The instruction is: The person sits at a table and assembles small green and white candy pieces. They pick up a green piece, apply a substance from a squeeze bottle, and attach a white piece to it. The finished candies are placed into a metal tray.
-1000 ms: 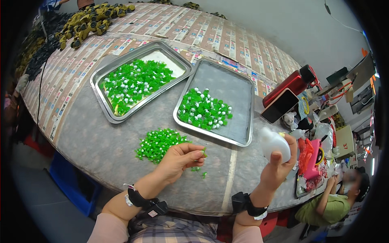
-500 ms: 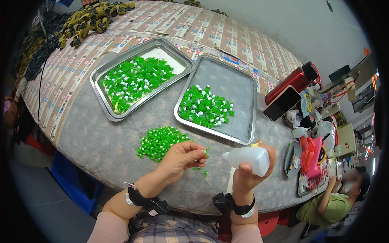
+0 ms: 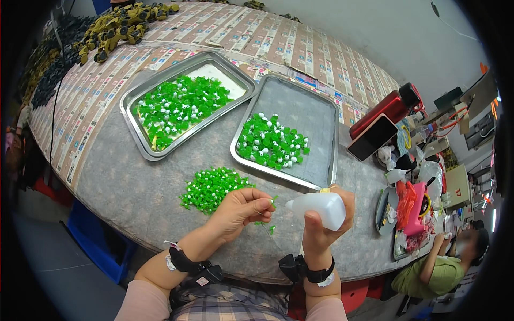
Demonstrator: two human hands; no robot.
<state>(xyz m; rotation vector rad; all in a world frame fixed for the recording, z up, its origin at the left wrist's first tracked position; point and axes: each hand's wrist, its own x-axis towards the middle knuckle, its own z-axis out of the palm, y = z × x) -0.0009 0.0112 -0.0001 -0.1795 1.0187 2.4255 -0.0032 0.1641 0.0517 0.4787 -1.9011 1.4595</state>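
Between thumb and forefinger, my left hand (image 3: 242, 210) pinches a small green plastic piece (image 3: 274, 200). My right hand (image 3: 327, 227) is wrapped round a translucent white squeeze bottle (image 3: 320, 207), tilted so its nozzle points left at the green piece, a short gap away. Beside my left hand lies a pile of small green and white pieces (image 3: 211, 187) on the grey table cover. A few loose green pieces (image 3: 272, 230) rest just below that hand. Farther off, a metal tray (image 3: 316, 101) holds green pieces with white, dark-spotted balls.
A second metal tray (image 3: 128, 101) of green and white pieces stands at the left. To the right are a red bottle (image 3: 377, 111), a phone (image 3: 373, 137), a grey dish (image 3: 385, 211) and a pink holder (image 3: 416, 208). A person in green (image 3: 444, 267) sits at far right.
My right hand has brought the squeeze bottle a little to the left, its nozzle nearer the green piece. My left hand has stayed nearly still.
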